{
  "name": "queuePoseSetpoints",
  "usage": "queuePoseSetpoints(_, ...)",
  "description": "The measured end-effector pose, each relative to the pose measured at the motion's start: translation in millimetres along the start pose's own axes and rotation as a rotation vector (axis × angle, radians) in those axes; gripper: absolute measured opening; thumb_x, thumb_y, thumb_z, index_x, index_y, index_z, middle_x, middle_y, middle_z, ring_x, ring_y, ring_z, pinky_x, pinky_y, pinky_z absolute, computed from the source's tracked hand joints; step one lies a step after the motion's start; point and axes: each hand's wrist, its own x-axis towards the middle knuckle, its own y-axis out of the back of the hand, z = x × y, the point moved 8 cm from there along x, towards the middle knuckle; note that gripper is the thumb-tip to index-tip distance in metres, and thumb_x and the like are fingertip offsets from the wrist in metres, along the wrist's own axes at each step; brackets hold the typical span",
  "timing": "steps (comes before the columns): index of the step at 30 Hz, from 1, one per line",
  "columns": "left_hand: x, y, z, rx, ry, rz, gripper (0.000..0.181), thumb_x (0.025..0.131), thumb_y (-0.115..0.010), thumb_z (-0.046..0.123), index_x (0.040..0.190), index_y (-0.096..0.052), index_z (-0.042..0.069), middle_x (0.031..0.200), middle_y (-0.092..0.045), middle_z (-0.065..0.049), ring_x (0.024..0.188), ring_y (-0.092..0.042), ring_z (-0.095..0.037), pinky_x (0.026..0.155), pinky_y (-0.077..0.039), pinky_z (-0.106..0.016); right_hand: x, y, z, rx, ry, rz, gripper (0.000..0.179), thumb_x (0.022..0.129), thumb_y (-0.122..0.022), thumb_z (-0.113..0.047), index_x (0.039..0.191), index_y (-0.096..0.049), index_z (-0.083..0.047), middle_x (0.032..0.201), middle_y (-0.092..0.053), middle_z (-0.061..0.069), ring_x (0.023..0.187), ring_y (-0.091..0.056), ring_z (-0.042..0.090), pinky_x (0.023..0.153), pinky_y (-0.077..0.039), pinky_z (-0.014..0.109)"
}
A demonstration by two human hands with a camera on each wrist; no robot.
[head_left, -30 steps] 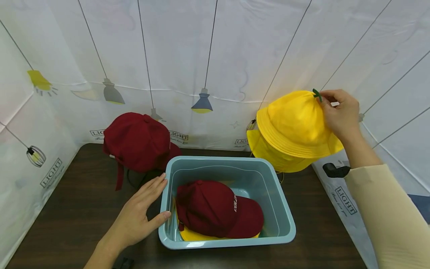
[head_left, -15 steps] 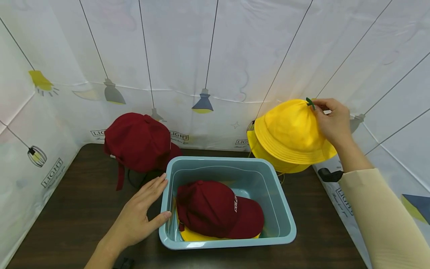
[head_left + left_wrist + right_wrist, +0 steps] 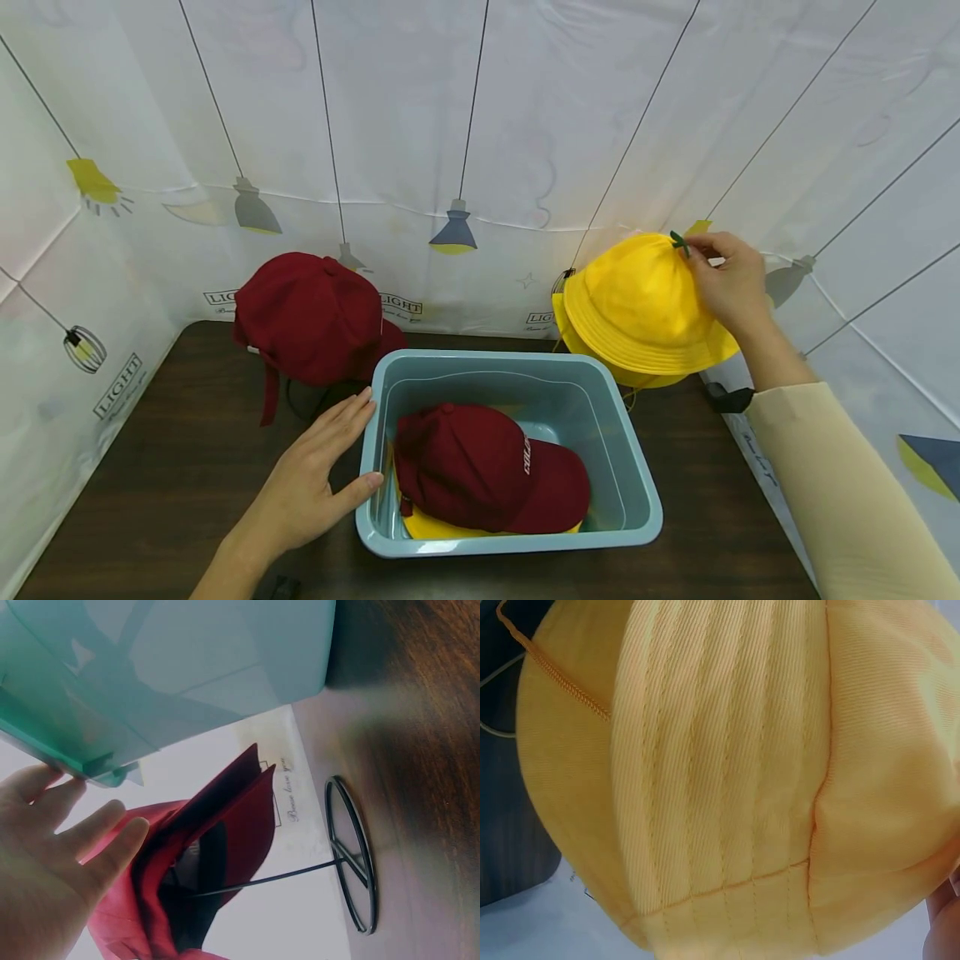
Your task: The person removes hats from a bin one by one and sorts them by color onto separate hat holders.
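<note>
My right hand [image 3: 727, 279] pinches the green stem tip on top of a yellow bucket hat [image 3: 637, 292]. That hat sits over another yellow hat [image 3: 567, 327], whose brim shows below and to the left; in the right wrist view the upper brim [image 3: 720, 750] overlaps the lower hat [image 3: 562, 765], which has a cord. With fingers straight, my left hand [image 3: 307, 475] touches the left rim of a blue-grey plastic basin [image 3: 637, 450]. Inside the basin a maroon baseball cap [image 3: 480, 467] with white lettering lies on something yellow [image 3: 442, 527].
Behind the basin's left corner, maroon caps [image 3: 307, 317] hang on a black wire stand [image 3: 352, 855]; two brims show in the left wrist view. Dark wooden table [image 3: 150, 467] lies below. A lamp-printed white cloth [image 3: 405, 108] closes off the back and sides.
My right hand has moved down and left with the yellow bucket hat, lowering it further over the hat beneath. My left hand, the basin and the maroon caps stay as they were.
</note>
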Motion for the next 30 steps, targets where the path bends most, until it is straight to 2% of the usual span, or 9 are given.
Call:
queuePoseSetpoints(3, -0.1, -0.1, -0.4, 0.011, -0.002, 0.006, 0.08, 0.091, -0.079, 0.033, 0.161, -0.044, 0.013, 0.165, -0.042, -0.003, 0.149, -0.041, -0.027, 0.115, -0.042, -0.053, -2.8, -4, 2, 0.012, 0.002, -0.009, 0.024, 0.106, -0.063, -0.016, 0.12, -0.076, -0.002, 0.114, -0.07, 0.017, 0.091, -0.051, -0.007, 0.077, -0.042, 0.013)
queuePoseSetpoints(9, -1.0, 0.3, -0.3, 0.007, 0.0, 0.004, 0.08, 0.092, -0.079, 0.032, 0.161, -0.043, 0.013, 0.166, -0.04, -0.003, 0.15, -0.04, -0.026, 0.121, -0.033, -0.039, -7.3, -8, 10, 0.045, 0.023, 0.017, 0.023, 0.103, -0.068, -0.016, 0.117, -0.077, 0.0, 0.109, -0.072, 0.013, 0.087, -0.053, -0.009, 0.075, -0.043, 0.01)
queuePoseSetpoints(16, -0.7, 1.1, 0.4, 0.01, 0.001, 0.009, 0.08, 0.092, -0.079, 0.033, 0.161, -0.044, 0.014, 0.165, -0.041, -0.003, 0.148, -0.041, -0.026, 0.117, -0.04, -0.048, -13.0, -9, 18, 0.054, -0.002, 0.024, 0.027, 0.102, -0.07, -0.017, 0.119, -0.075, 0.003, 0.114, -0.072, 0.018, 0.088, -0.052, -0.01, 0.075, -0.043, 0.01)
queuePoseSetpoints(22, -0.6, 1.0, -0.1, 0.008, -0.003, 0.01, 0.08, 0.092, -0.079, 0.033, 0.161, -0.043, 0.014, 0.166, -0.041, -0.003, 0.149, -0.041, -0.026, 0.121, -0.032, -0.036, -15.2, -14, 19, 0.043, -0.017, 0.013, 0.027, 0.103, -0.069, -0.018, 0.121, -0.075, 0.001, 0.119, -0.071, 0.02, 0.089, -0.05, -0.012, 0.077, -0.042, 0.01)
queuePoseSetpoints(26, -0.4, 0.0, -0.5, 0.008, -0.003, 0.001, 0.081, 0.092, -0.079, 0.033, 0.162, -0.042, 0.014, 0.166, -0.04, -0.003, 0.15, -0.039, -0.026, 0.122, -0.031, -0.035, -14.8, -17, 20, 0.05, -0.014, 0.021, 0.025, 0.102, -0.07, -0.017, 0.119, -0.076, 0.0, 0.116, -0.072, 0.02, 0.089, -0.05, -0.013, 0.076, -0.042, 0.011)
queuePoseSetpoints(30, -0.2, -0.4, -0.4, 0.0, -0.001, -0.004, 0.081, 0.092, -0.079, 0.033, 0.162, -0.042, 0.014, 0.167, -0.039, -0.003, 0.151, -0.039, -0.026, 0.122, -0.024, -0.029, -15.4, -19, 22, 0.046, -0.024, 0.016, 0.026, 0.102, -0.071, -0.018, 0.118, -0.076, 0.001, 0.117, -0.071, 0.02, 0.089, -0.05, -0.013, 0.076, -0.042, 0.011)
